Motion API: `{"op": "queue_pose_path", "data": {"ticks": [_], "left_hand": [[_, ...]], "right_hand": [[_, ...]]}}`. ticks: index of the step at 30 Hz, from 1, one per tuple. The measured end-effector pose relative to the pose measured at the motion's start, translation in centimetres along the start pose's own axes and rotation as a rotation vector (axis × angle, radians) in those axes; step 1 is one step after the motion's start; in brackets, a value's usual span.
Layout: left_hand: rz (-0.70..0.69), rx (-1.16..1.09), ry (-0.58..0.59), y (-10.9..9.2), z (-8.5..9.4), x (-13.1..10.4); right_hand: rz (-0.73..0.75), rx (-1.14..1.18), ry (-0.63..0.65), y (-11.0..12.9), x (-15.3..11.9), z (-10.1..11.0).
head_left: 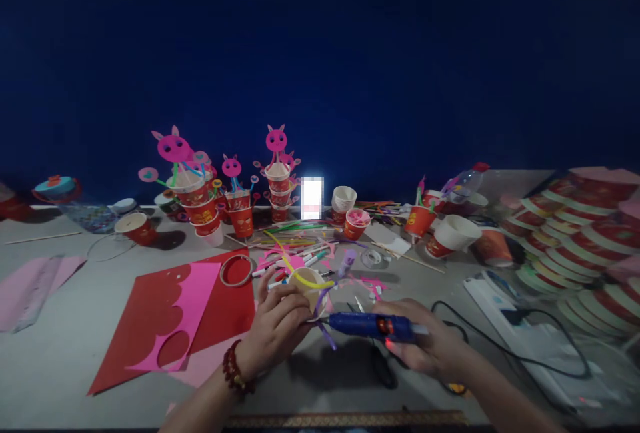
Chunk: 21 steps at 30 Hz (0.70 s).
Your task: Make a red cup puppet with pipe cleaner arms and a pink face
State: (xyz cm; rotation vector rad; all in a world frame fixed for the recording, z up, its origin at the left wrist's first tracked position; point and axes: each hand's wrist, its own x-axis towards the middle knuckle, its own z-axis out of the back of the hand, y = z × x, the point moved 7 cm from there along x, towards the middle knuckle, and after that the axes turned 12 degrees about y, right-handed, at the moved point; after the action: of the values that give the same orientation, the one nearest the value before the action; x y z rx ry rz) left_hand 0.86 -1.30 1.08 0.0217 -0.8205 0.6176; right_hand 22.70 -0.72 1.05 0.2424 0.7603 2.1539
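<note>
Your left hand (280,319) gripped a paper cup (311,295) low at the table's middle, while your right hand (425,346) was wrapped around the glue gun (360,323), its tip beside a purple stem (327,337). Several pink faces (173,148) stood mounted on cups behind; yours showed no face. Your left fingers hid much of the cup, and any glue was indiscernible.

The glue gun (370,326), at five o'clock, is of smooth blue plastic. The red sheet (145,309), at eight o'clock, looks like matt paper. The tabletop (55,366) appears smooth, with dull finish.
</note>
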Motion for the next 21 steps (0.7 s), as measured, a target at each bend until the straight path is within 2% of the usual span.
{"op": "queue_pose_path", "data": {"ticks": [21], "left_hand": [[-0.011, -0.003, -0.008, -0.10, 0.07, 0.03]], "right_hand": [[0.019, 0.086, 0.060, 0.53, -0.03, 0.53]]}}
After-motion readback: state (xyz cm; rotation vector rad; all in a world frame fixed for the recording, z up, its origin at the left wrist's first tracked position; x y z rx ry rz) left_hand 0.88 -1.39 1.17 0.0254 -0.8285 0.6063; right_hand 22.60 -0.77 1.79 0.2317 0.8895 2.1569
